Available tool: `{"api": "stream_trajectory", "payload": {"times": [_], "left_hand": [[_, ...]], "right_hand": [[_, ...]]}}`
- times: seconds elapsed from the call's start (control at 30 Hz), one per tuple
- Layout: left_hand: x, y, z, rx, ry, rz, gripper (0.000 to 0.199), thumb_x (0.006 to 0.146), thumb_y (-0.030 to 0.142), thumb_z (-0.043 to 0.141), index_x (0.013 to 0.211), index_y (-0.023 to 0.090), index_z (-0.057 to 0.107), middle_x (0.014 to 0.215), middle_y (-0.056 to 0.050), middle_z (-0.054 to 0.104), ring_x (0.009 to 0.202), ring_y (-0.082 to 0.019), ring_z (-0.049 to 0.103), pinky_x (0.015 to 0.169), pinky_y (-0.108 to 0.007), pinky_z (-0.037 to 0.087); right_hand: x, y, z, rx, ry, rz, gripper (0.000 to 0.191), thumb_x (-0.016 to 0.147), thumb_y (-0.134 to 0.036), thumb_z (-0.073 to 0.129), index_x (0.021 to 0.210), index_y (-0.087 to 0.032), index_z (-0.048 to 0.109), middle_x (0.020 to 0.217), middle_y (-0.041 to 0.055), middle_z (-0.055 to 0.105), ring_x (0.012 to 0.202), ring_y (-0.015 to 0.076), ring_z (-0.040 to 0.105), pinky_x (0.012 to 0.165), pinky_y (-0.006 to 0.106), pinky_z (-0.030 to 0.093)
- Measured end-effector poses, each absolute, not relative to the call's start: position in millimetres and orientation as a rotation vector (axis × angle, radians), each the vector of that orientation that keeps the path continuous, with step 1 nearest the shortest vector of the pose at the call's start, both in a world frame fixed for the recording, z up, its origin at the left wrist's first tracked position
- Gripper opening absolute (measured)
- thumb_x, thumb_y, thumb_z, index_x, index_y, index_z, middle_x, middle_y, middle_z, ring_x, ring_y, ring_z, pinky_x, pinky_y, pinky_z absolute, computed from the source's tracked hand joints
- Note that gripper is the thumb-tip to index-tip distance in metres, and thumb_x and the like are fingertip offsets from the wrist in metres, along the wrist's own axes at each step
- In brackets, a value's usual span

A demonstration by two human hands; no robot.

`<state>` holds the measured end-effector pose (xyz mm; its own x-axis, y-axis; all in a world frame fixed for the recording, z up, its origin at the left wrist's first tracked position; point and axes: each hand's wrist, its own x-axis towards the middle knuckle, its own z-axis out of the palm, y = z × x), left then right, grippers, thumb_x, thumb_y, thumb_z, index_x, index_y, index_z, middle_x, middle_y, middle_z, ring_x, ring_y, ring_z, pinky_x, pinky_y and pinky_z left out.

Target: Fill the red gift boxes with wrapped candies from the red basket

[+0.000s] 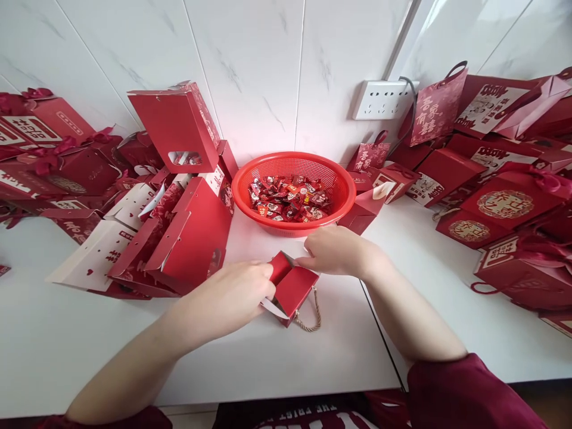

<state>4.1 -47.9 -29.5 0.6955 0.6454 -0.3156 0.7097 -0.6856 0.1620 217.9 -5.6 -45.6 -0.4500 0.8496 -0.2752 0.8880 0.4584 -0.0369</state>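
Note:
A small red gift box [295,288] lies on the white table in front of me, its flaps partly folded and a twisted rope handle [317,313] hanging off its near right side. My left hand [239,292] is closed on the box's left side, with a pale flap under its fingers. At the far right corner of the box, my right hand [333,249] has its fingers curled on the edge; its fingertips are partly hidden. Just beyond both hands stands a red plastic basket [292,229] holding many wrapped candies [290,196].
Open red boxes [192,232] and a white-sided box [96,250] stand at left, with more boxes [58,137] behind. Finished-looking red boxes [504,208] are piled at right. A power strip [384,100] is fixed to the tiled wall. A seam [379,328] crosses the table.

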Motion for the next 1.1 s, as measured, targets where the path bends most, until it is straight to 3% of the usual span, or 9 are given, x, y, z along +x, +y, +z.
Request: {"api": "stream_trajectory", "payload": {"times": [0.13,0.2,0.3,0.4,0.53,0.67,0.83,0.93,1.1], "left_hand": [[4.7,-48.1,-31.6,2.65,1.073,-0.388,0.027,0.084,0.001,0.042,0.08,0.019,0.062,0.088,-0.001,0.054,0.06,-0.013,0.047,0.053,-0.03,0.024],[3.1,-45.1,-29.6,2.561,1.013,-0.348,0.015,0.092,0.019,0.05,0.087,0.019,0.064,0.093,-0.002,0.055,0.064,-0.013,0.051,0.053,-0.029,0.028],[-1.0,-38.3,-24.3,2.356,0.867,-0.295,0.031,0.097,0.044,0.048,0.09,0.02,0.067,0.097,-0.002,0.06,0.074,-0.015,0.058,0.062,-0.027,0.039],[-4.6,-31.3,-22.2,2.339,0.765,-0.276,0.028,0.099,0.029,0.043,0.091,0.022,0.069,0.096,-0.001,0.065,0.084,-0.016,0.061,0.072,-0.026,0.041],[-4.5,-22.1,-30.6,2.423,0.796,-0.263,0.02,0.091,0.021,0.054,0.082,0.024,0.072,0.086,0.001,0.068,0.075,-0.015,0.061,0.061,-0.026,0.037],[-0.7,-15.7,-42.1,2.496,0.778,-0.205,0.021,0.09,0.022,0.056,0.08,0.024,0.075,0.08,0.002,0.07,0.072,-0.015,0.061,0.063,-0.028,0.038],[1.6,-17.0,-42.7,2.589,0.777,-0.219,0.027,0.09,0.018,0.054,0.069,0.021,0.07,0.072,0.001,0.069,0.069,-0.016,0.06,0.066,-0.03,0.037],[1.3,-19.7,-39.9,2.609,0.815,-0.228,0.028,0.089,0.017,0.053,0.066,0.02,0.068,0.071,0.001,0.068,0.07,-0.017,0.06,0.061,-0.03,0.034],[2.9,-22.6,-36.4,2.628,0.891,-0.266,0.03,0.089,0.016,0.052,0.063,0.021,0.067,0.067,0.0,0.064,0.073,-0.018,0.061,0.058,-0.031,0.029]], "right_hand": [[217.0,1.6,-52.2,1.532,2.289,-0.657,0.04,0.093,-0.04,0.044,0.069,-0.014,0.063,0.066,0.009,0.068,0.052,0.0186,0.063,0.052,0.029,0.041],[216.1,5.0,-55.6,1.504,2.166,-0.899,0.038,0.094,-0.032,0.039,0.072,-0.013,0.063,0.067,0.0097,0.069,0.045,0.0168,0.062,0.05,0.029,0.044],[214.5,6.9,-57.4,1.446,2.139,-1.008,0.034,0.093,-0.025,0.038,0.075,-0.012,0.063,0.065,0.011,0.07,0.044,0.0176,0.063,0.051,0.029,0.047],[213.7,7.1,-55.4,1.404,2.168,-0.927,0.036,0.093,-0.021,0.038,0.07,-0.012,0.063,0.059,0.0112,0.068,0.047,0.0193,0.064,0.054,0.03,0.047],[213.7,7.6,-52.1,1.326,2.247,-0.823,0.039,0.094,-0.016,0.037,0.066,-0.013,0.062,0.059,0.0097,0.068,0.053,0.019,0.065,0.058,0.029,0.045],[214.5,1.6,-48.5,1.414,2.355,-0.696,0.036,0.098,-0.025,0.039,0.075,-0.014,0.064,0.064,0.0075,0.068,0.052,0.018,0.063,0.053,0.028,0.039],[214.6,-12.2,-37.9,1.697,2.704,-0.226,0.03,0.099,-0.041,0.046,0.098,-0.016,0.064,0.079,0.0087,0.069,0.073,0.0244,0.065,0.057,0.03,0.034],[212.8,-14.4,-35.2,1.566,2.934,-0.46,0.023,0.1,-0.034,0.046,0.109,-0.02,0.061,0.079,0.0032,0.068,0.071,0.0187,0.062,0.06,0.027,0.035],[209.8,-10.8,-39.6,1.149,3.011,-0.746,0.02,0.098,-0.016,0.042,0.096,-0.017,0.062,0.089,0.0041,0.067,0.071,0.0141,0.058,0.06,0.026,0.035]]}}
